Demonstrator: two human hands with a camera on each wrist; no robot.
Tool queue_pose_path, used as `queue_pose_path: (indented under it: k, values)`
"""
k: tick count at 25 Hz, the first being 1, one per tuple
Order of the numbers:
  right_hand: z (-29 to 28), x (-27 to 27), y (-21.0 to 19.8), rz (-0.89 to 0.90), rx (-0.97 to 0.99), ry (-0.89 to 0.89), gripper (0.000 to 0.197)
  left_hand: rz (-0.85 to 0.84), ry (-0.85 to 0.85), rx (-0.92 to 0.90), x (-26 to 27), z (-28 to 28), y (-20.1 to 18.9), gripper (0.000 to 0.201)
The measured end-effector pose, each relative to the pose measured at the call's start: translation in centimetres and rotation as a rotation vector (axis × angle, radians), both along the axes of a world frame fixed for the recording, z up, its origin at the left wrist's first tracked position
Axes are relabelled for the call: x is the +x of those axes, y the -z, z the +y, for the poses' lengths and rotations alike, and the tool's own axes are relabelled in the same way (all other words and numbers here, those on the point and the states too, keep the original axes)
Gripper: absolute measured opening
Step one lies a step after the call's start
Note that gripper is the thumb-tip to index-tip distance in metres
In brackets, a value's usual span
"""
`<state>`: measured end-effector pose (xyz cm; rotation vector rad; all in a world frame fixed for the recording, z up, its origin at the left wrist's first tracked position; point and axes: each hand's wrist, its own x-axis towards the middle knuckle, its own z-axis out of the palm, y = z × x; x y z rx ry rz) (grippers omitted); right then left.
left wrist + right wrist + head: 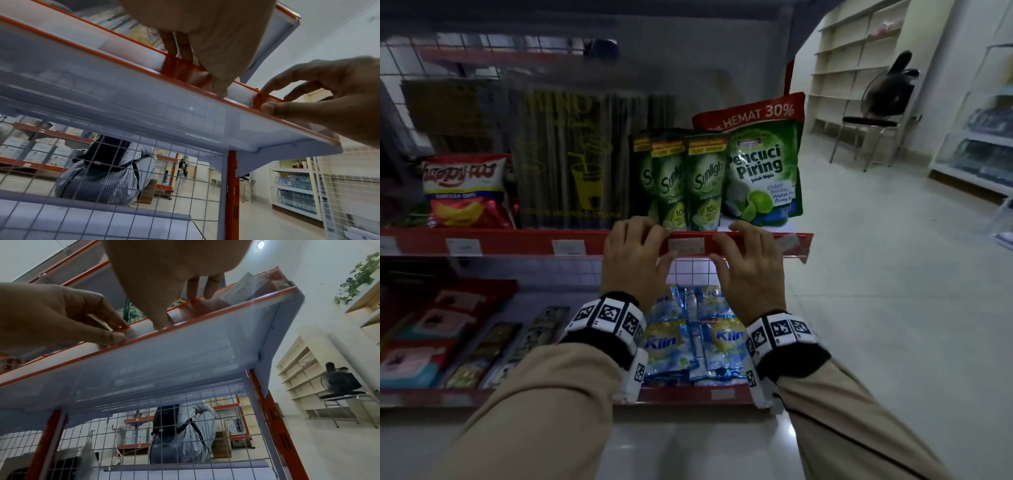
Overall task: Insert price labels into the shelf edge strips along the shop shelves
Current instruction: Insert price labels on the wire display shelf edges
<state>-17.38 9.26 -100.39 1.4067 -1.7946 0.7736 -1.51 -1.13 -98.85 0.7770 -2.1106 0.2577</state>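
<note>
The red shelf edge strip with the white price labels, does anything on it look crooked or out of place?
Yes. At the right end of the red shelf edge strip, one white price label sits tilted, not square like the label between the left hand and right hand. The clear cover there also juts outward.

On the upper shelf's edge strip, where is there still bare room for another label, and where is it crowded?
The edge strip shows bare red stretches between its spaced labels left of the left hand. It is crowded around the label between both hands, the right hand gripping beside it. A tilted label fills the right end.
</note>
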Motion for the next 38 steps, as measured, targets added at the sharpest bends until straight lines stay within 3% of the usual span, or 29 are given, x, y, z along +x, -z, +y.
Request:
queue_pose_path:
  k: [8, 13, 18, 22, 26, 31, 38]
  values:
    - [-0.7, 0.5, -2.2, -0.019, 0.068, 0.078, 0.039, -0.071, -0.06, 0.045, 0.3, 2.4, -0.7, 0.046]
    - [-0.7, 0.8, -2.4, -0.046, 0.076, 0.019, 0.037, -0.115, -0.002, -0.04, 0.9, 2.4, -0.9, 0.04]
    - [-1.1, 1.9, -2.8, -0.004, 0.028, -0.182, 0.02, -0.12, 0.062, -0.023, 1.2, 1.5, -1.4, 0.032]
    - [-1.5, 2.9, -3.0, 0.005, 0.072, -0.187, 0.011, -0.145, 0.089, 0.005, 1.6, 1.1, -1.2, 0.032]
    - [-1.7, 3.6, -3.2, -0.002, 0.148, -0.124, 0.014, -0.156, 0.105, 0.042, 1.9, 0.8, -1.1, 0.026]
    - [-2.2, 3.9, -3.7, -0.077, 0.214, -0.085, 0.013, -0.205, 0.086, 0.069, 1.7, 0.4, -1.2, 0.038]
    - [-1.9, 3.6, -4.2, -0.068, 0.282, -0.099, 0.028, -0.192, 0.121, 0.053, 1.8, 0.0, -0.9, 0.033]
